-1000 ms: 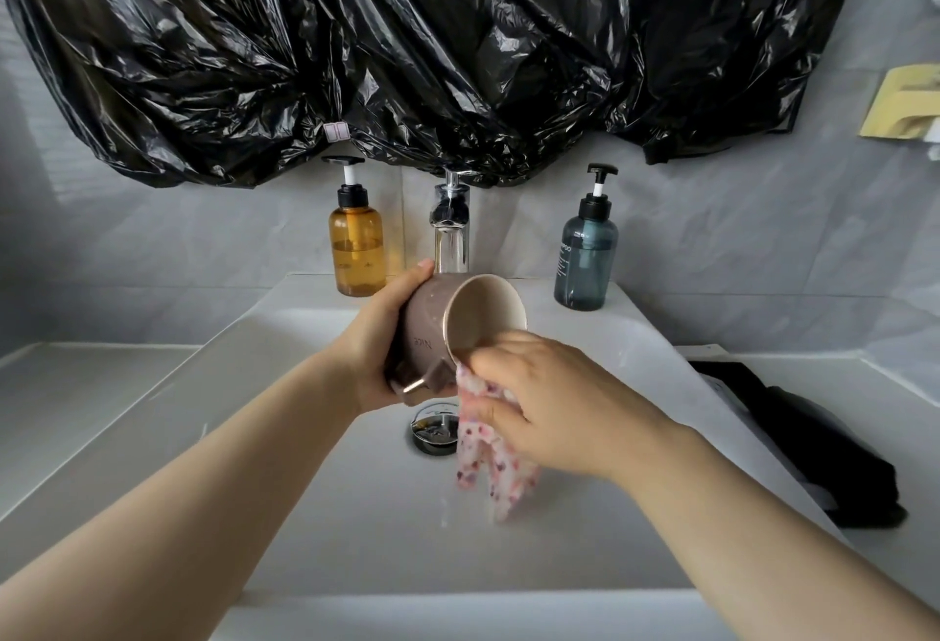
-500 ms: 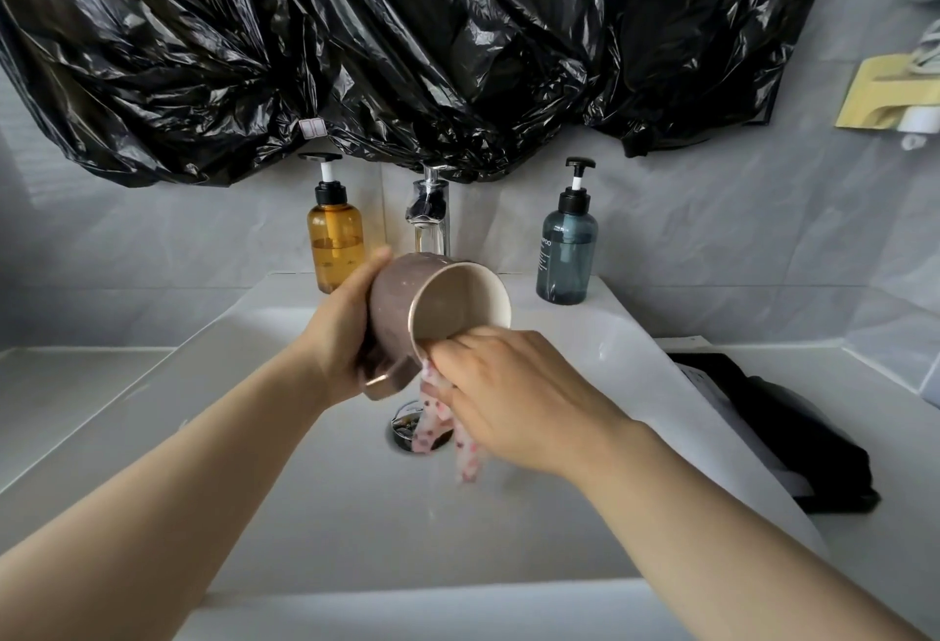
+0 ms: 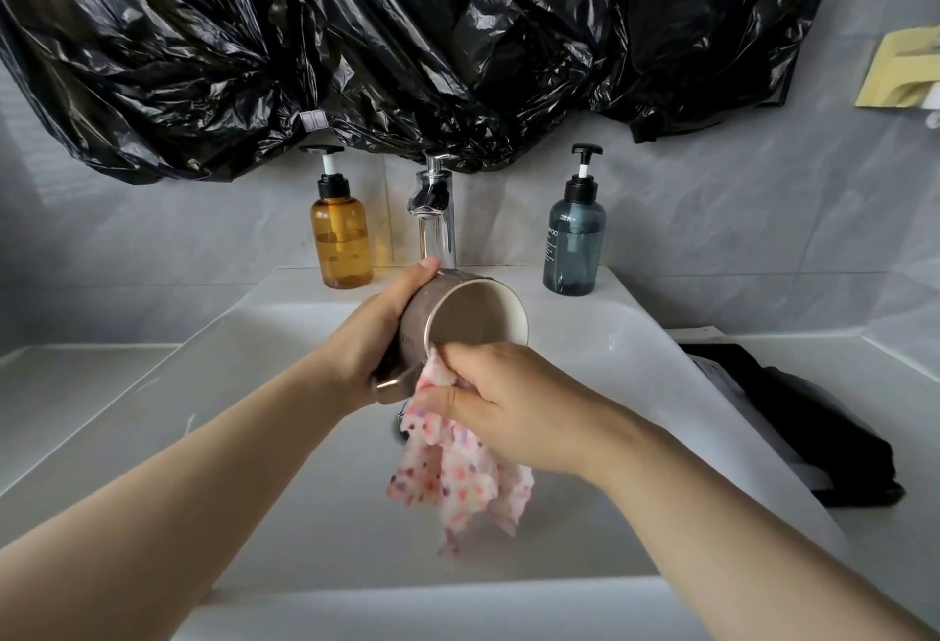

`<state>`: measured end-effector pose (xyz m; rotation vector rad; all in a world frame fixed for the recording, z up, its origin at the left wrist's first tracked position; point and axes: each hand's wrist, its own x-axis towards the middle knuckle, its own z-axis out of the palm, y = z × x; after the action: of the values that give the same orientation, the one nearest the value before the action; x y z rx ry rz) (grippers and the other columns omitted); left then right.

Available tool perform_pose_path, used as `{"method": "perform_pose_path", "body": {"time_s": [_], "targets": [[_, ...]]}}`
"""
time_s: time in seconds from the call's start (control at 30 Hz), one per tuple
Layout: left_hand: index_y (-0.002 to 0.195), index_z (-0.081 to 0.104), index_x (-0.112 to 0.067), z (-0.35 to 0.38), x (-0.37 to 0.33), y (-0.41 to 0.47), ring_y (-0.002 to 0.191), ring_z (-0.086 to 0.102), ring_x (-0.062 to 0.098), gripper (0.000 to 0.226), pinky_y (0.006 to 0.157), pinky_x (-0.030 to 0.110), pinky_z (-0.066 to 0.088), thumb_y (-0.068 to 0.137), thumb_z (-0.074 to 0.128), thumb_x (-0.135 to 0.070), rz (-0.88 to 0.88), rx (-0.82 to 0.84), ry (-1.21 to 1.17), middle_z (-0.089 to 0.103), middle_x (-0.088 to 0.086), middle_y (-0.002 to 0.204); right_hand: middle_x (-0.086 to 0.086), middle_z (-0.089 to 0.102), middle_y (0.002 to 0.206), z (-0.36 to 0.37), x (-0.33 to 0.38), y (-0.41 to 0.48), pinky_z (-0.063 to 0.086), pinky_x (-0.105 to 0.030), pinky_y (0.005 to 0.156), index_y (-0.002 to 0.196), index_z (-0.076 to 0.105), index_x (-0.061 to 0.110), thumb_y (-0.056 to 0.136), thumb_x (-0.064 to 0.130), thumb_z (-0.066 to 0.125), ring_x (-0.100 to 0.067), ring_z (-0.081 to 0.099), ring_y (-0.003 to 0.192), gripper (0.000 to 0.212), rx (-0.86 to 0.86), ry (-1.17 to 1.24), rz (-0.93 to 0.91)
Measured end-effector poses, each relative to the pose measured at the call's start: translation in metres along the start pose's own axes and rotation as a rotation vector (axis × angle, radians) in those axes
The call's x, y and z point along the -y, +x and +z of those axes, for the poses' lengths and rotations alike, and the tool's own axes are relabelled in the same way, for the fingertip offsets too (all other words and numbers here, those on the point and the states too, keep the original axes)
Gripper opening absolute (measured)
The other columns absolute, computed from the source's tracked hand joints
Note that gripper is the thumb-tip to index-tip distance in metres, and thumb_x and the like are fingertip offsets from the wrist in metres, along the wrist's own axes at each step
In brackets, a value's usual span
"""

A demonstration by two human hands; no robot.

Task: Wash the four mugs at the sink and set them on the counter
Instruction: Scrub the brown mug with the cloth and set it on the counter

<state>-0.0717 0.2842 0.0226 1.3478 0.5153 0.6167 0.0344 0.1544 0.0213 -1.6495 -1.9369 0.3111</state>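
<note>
Mauve-brown ceramic outside and cream within, the mug was tipped on its side above the white sink basin, its mouth facing the camera and its handle pointing down. The left hand was wrapped round the mug's body from the left, thumb along the top and fingers curled underneath beside the handle. The right hand had its fingers closed on a white cloth dotted with pink, red and purple, and pinched it against the lower rim of the mug.

The loose end of the cloth hung down over the basin and, together with the right hand, hid nearly all of the metal drain.

Behind the mug a chrome tap stood at the back edge of the basin, its base hidden by the mug and the left thumb. An amber pump bottle stood left of the tap and a blue-grey pump bottle right of it, both well clear of the hands. Crumpled black plastic sheeting covered the grey wall above them. On the white counter to the right lay a black bundle, close against the basin's edge. A yellow object hung on the wall at the upper right.
</note>
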Motion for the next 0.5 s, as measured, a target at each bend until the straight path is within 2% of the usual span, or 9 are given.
{"method": "perform_pose_path", "body": {"time_s": [0.1, 0.2, 0.33, 0.4, 0.5], "targets": [[0.089, 0.078, -0.013, 0.0052, -0.0001, 0.001, 0.073, 0.07, 0.026, 0.046, 0.071, 0.033, 0.057, 0.077, 0.062, -0.054, 0.04, -0.033, -0.044, 0.071, 0.015, 0.084, 0.01, 0.038, 0.062, 0.0013, 0.0019, 0.0016, 0.033, -0.03, 0.059, 0.066, 0.035, 0.021, 0.1, 0.034, 0.051, -0.008, 0.035, 0.056, 0.039, -0.046, 0.144, 0.018], [0.099, 0.074, -0.01, 0.0092, 0.0022, 0.0031, 0.077, 0.072, 0.025, 0.047, 0.072, 0.031, 0.06, 0.083, 0.059, -0.051, 0.122, -0.094, -0.086, 0.073, 0.015, 0.088, 0.008, 0.039, 0.065, 0.004, 0.0022, 0.0033, 0.035, -0.034, 0.062, 0.069, 0.037, 0.015, 0.1, 0.036, 0.05, -0.009, 0.036, 0.061, 0.04, -0.111, 0.276, 0.023], [0.101, 0.072, -0.012, 0.011, 0.0025, 0.0021, 0.084, 0.072, 0.025, 0.047, 0.083, 0.036, 0.056, 0.097, 0.046, -0.05, 0.138, -0.089, -0.044, 0.074, 0.013, 0.093, 0.01, 0.033, 0.057, 0.0037, 0.0031, -0.0007, 0.03, -0.03, 0.055, 0.065, 0.031, 0.02, 0.101, 0.032, 0.05, -0.008, 0.03, 0.053, 0.042, -0.149, 0.182, -0.02], [0.1, 0.072, -0.014, 0.0102, 0.001, 0.0012, 0.082, 0.072, 0.021, 0.044, 0.083, 0.034, 0.056, 0.099, 0.044, -0.048, 0.127, -0.097, -0.005, 0.075, 0.009, 0.09, 0.008, 0.034, 0.057, 0.0009, 0.0022, -0.003, 0.029, -0.031, 0.054, 0.065, 0.029, 0.021, 0.1, 0.03, 0.049, -0.011, 0.03, 0.054, 0.042, -0.143, 0.099, -0.021], [0.092, 0.076, -0.015, 0.0083, -0.0045, -0.0004, 0.075, 0.069, 0.02, 0.042, 0.077, 0.034, 0.051, 0.1, 0.04, -0.034, 0.08, -0.081, 0.016, 0.073, 0.008, 0.084, 0.007, 0.039, 0.059, -0.0013, 0.0027, -0.0055, 0.031, -0.034, 0.055, 0.065, 0.028, 0.023, 0.101, 0.029, 0.045, -0.013, 0.037, 0.055, 0.04, -0.086, -0.085, -0.011]]}}
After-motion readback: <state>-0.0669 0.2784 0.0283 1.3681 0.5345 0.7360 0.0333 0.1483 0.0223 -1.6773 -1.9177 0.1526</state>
